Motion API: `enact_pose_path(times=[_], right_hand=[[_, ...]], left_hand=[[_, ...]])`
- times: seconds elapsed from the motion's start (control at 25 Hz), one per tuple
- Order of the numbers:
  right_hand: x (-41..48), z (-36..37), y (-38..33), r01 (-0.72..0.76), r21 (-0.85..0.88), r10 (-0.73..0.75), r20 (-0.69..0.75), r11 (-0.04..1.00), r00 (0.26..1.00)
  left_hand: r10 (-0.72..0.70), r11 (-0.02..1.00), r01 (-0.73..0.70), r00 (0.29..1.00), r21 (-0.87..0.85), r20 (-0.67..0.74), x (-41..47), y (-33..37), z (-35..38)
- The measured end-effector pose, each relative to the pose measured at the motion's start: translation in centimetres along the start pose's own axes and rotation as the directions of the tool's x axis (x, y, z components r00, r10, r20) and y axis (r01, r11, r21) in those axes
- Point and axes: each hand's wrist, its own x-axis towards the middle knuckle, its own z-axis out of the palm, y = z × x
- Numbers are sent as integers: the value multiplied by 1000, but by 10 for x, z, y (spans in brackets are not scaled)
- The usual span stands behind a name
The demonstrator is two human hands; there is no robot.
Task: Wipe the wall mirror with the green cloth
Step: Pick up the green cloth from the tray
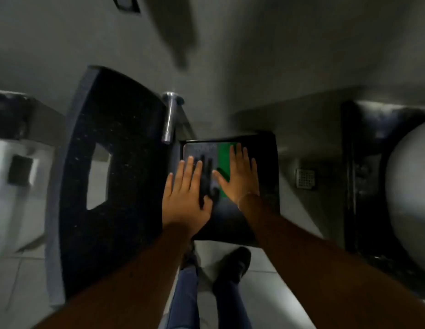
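Note:
The green cloth shows as a flat green patch on a black square surface low in front of me, beside a grey patch. My right hand is spread flat over the cloth, fingers apart and gripping nothing; I cannot tell whether it touches it. My left hand is also flat with fingers apart, over the grey patch, where it casts finger shadows. No wall mirror is clearly visible. The frame is blurred.
A black speckled counter with a cut-out stands to the left, with a chrome pipe at its edge. A white fixture is at far left. A round white basin in a dark surround is at right. A floor drain and my shoes are on the pale tiles.

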Motion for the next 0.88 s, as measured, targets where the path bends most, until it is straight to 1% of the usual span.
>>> enact_pose_path(times=[0.16,0.28,0.36,0.44,0.52,0.56,0.6,0.64,0.68,0.72,0.76,0.8,0.84,0.88], right_hand=[[36,53,11,-18,-15,19,62,1000,998],[35,88,19,3,-9,-2,66,1000,998],[41,94,25,21,18,-22,57,1000,998],[44,93,30,48,110,-55,56,993,997],[36,81,35,93,281,-109,39,955,993],[28,71,35,75,373,-90,23,925,996],[21,59,32,11,483,-15,3,876,1000],[12,43,25,-93,609,120,-3,788,993],[2,24,17,-216,739,285,34,638,958],[-11,-1,7,-285,840,416,79,461,906],[-27,-28,-3,-289,912,495,116,289,861],[-44,-59,-12,-241,957,526,123,163,842],[-62,-82,-17,-180,980,537,107,85,837],[-77,-114,-21,-101,993,550,52,60,834]], left_hand=[[-34,999,33,999,24,23,28,-13,41],[-36,999,37,998,-6,53,19,-22,66],[-27,1000,27,998,-6,51,14,-29,71],[-20,1000,20,999,1,51,10,-35,71],[-11,1000,11,999,3,48,4,-36,63],[-10,1000,11,999,-1,48,2,-35,57],[-12,1000,12,999,-3,39,0,-31,48],[-11,1000,11,1000,1,9,-2,-24,37],[-8,1000,8,1000,8,-9,-5,-15,23],[4,1000,-4,1000,7,-23,-7,-4,4],[18,1000,-18,999,7,-44,-8,8,-17],[41,999,-39,996,26,-79,-9,21,-42],[67,997,-61,992,53,-111,-9,31,-62],[90,994,-79,984,73,-154,-8,43,-89]])
